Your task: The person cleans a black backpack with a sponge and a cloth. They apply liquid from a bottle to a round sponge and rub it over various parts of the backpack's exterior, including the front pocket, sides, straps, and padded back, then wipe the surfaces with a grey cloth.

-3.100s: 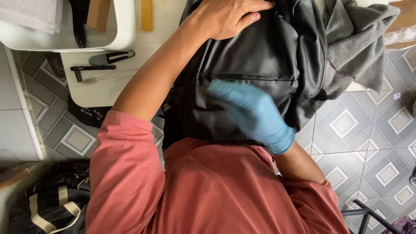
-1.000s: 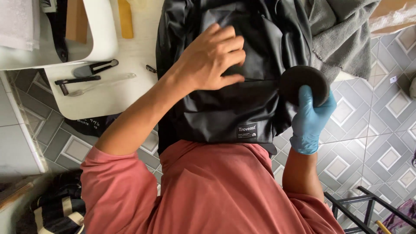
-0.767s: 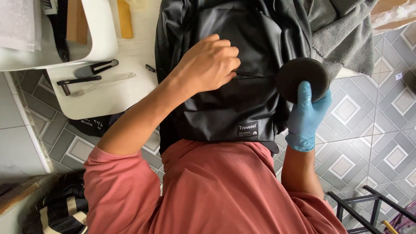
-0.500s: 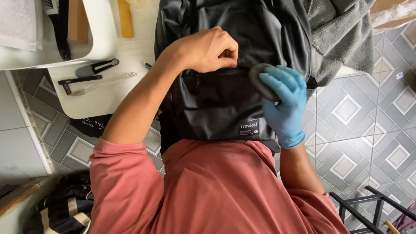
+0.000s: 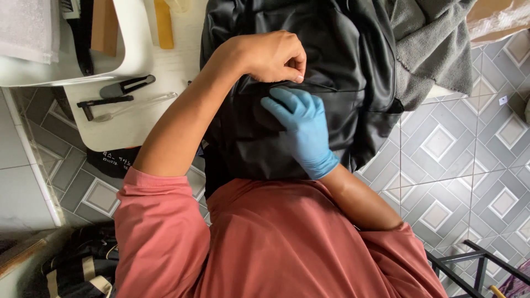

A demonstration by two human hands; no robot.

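Here, fingertips first: the left hand (image 5: 273,55) is curled almost shut, thumb and forefinger pinched on a fold of the black backpack (image 5: 331,83) by its pocket seam; whether a zip pull is gripped cannot be told
Gloved fingers: the right hand (image 5: 301,129), in a blue glove, is laid with fingers nearly straight and slightly spread, pressed against the backpack front just below the left hand; nothing can be seen held in it
Backpack: it is rested on the person's lap against the red shirt (image 5: 276,243); its contents are hidden
White table (image 5: 138,121): a clear spoon-like tool (image 5: 135,107) and black tools (image 5: 118,94) are laid on it
Grey cloth (image 5: 430,44): it is draped beside the backpack, cut off at the top edge
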